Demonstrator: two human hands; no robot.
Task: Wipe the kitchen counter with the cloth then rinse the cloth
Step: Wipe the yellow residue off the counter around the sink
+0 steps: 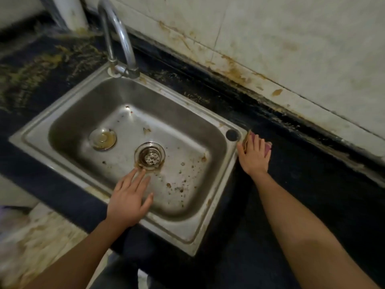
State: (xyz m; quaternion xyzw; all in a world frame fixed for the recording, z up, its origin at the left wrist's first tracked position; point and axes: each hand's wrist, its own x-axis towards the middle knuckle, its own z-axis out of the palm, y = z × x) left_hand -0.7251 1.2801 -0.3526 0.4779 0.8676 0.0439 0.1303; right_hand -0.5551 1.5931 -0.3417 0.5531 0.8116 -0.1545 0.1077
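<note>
Two hands are showing. The right hand (255, 156) is pressing flat, fingers straight, on the pink cloth (268, 146), which is lying on the dark counter (312, 195) just beside the steel sink (183, 236) (a stained one). The left hand (129, 198) is hanging over the sink, fingers straight, holding nothing.

Your left hand (129, 203) and right hand (255, 157) bare, both forearms bare to the picture's edge, your dark grey clothing (116, 272) creased, just below the near corner of the sink (193, 240).
</note>
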